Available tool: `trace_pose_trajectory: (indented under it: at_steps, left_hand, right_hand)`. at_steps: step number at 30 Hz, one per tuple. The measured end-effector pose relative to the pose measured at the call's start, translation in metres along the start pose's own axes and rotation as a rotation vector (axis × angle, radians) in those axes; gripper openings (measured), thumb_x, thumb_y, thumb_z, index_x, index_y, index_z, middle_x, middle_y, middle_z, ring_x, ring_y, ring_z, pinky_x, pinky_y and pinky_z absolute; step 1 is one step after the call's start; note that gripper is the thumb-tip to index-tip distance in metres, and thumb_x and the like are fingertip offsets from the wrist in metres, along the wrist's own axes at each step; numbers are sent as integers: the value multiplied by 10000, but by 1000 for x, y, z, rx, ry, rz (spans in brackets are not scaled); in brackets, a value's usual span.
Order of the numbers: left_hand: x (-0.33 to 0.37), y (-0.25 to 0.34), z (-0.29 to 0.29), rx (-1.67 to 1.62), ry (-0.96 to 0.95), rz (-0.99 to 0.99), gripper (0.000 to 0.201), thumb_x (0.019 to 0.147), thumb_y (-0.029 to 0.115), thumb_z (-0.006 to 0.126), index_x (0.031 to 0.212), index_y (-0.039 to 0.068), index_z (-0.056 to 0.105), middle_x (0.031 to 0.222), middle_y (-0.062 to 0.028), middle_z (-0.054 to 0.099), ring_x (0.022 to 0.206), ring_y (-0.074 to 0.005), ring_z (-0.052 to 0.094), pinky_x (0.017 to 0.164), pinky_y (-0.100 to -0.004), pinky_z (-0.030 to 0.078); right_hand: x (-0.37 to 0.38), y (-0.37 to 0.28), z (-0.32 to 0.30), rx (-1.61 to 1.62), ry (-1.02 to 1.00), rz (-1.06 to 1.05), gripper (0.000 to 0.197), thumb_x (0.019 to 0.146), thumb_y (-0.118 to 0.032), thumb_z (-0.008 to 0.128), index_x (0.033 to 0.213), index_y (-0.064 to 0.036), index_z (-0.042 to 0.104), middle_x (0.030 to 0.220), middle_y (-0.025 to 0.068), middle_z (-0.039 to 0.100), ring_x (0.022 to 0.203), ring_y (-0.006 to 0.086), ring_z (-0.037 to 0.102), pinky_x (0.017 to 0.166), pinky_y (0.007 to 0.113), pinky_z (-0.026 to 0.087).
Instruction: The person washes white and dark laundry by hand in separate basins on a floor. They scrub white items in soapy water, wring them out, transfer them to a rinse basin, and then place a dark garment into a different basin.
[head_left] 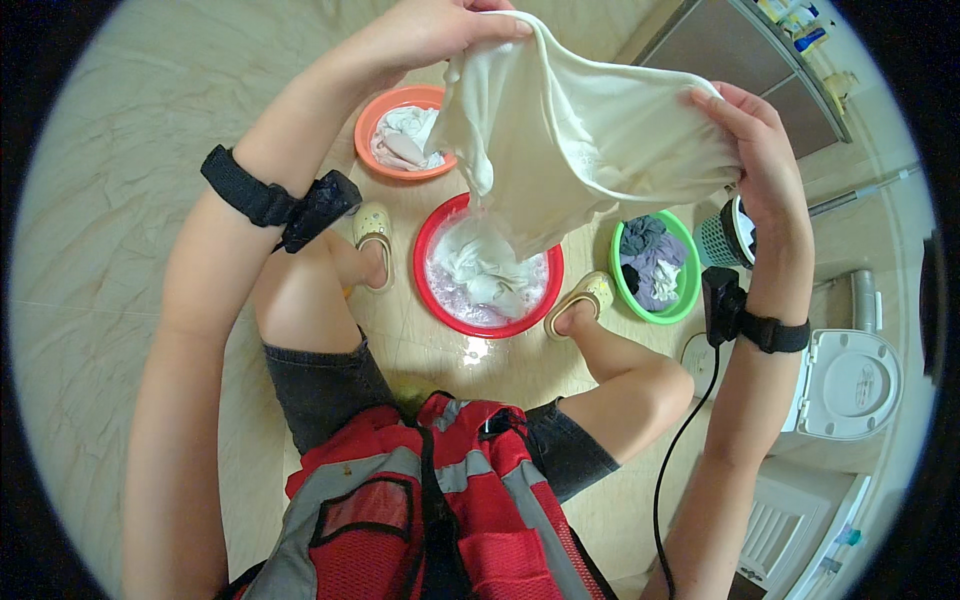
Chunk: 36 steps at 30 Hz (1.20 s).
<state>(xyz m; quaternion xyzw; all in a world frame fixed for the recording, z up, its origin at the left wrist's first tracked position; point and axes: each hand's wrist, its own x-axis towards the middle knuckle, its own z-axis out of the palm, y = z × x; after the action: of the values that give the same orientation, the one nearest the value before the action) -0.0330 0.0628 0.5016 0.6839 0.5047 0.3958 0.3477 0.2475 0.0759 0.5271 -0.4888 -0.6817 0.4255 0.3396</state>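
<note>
One cloth (640, 120) hangs at the frame's upper centre, its edge pinched by left hand (462, 28) and right hand (755, 130); probably soft, floppy, water-heavy, slippery, so best gripped at both ends.

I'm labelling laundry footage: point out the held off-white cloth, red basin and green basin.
Off-white cloth (590, 130), head view, middle.
Red basin (420, 265), head view, left rim.
Green basin (658, 318), head view, near rim.

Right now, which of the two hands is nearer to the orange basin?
Left. In the picture, the left hand is above and slightly right of the orange basin; the right hand is much farther to the right.
</note>
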Motion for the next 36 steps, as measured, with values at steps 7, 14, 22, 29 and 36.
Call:
trace_pose_trajectory:
  at_steps: [7,14,22,29,36]
  left_hand:
    - [18,-93,43,180,-293,-129,249,826,268,598,927,43,631,767,-16,607,731,-104,554,666,-270,447]
    - [-24,-342,186,374,-427,-239,323,664,149,670,967,44,633,857,-189,628,839,-318,606,733,-411,471]
    - [-81,-433,273,715,-468,-288,910,600,188,771,1375,244,296,1311,-151,315,1135,-397,392,894,-458,431]
    - [-87,-489,313,709,-538,-491,632,742,260,650,1308,216,372,1253,-174,395,1079,-437,449,818,-483,457]
    - [-90,-513,320,484,-487,-727,270,799,176,465,1029,69,559,888,-229,596,873,-387,583,793,-481,451]
  right_hand:
    - [13,64,49,-108,-35,137,168,810,-194,608,869,-48,668,702,-3,612,606,84,509,568,237,399]
    - [23,350,182,-360,-20,178,238,742,-125,560,907,31,630,761,248,621,723,349,635,673,436,490]
    - [-29,466,273,-695,-239,351,600,776,-107,538,1340,-109,332,1066,232,426,1029,392,424,858,421,431]
    - [-35,517,318,-946,-208,211,625,787,-81,508,1374,-89,291,1105,201,467,1030,340,486,832,407,449]
    - [17,526,293,-836,-1109,547,434,790,-208,545,1173,-6,524,1153,179,569,1015,290,579,896,385,441]
